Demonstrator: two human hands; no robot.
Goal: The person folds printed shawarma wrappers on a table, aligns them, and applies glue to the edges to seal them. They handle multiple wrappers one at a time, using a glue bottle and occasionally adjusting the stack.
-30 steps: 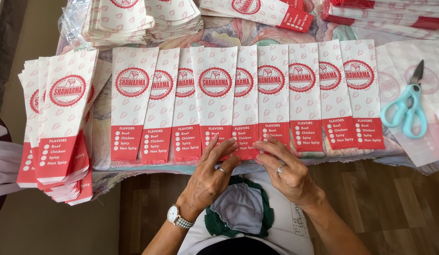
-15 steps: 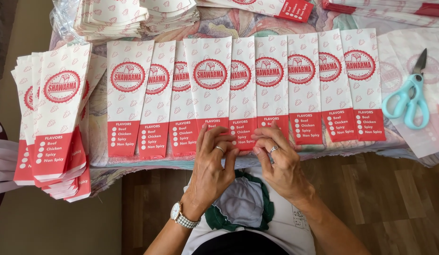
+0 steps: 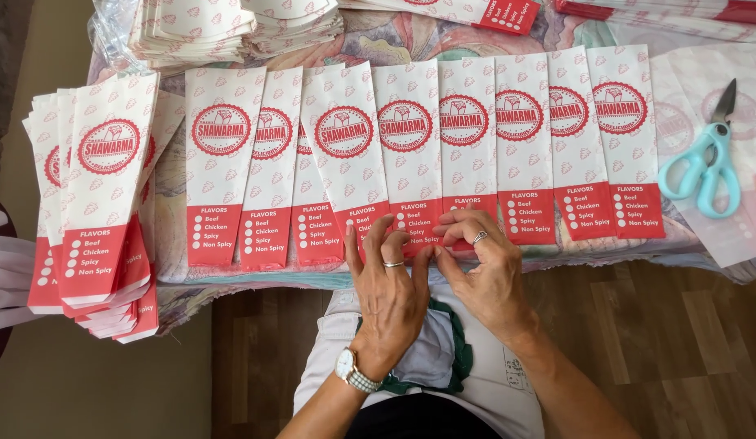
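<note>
Several white paper sleeves with red round emblems and red bottom bands lie overlapping in a row (image 3: 410,154) along the table's near edge. My left hand (image 3: 390,289), with a ring and a wristwatch, has its fingers spread on the bottom of a middle sleeve (image 3: 406,228). Beside it, my right hand (image 3: 483,268), also ringed, presses its fingertips on the neighbouring sleeve's red band (image 3: 467,203). Thumbs of both hands meet at the table edge. Neither hand grips anything.
A stack of the same sleeves (image 3: 93,203) hangs over the left edge. More piles (image 3: 223,28) lie at the back. Turquoise-handled scissors (image 3: 707,158) rest at the right on plain white sheets (image 3: 744,228). Wood floor (image 3: 662,341) is below.
Both hands have shifted slightly to the right along the row's lower edge and spread their fingers over the red bands. The view has moved a little closer.
</note>
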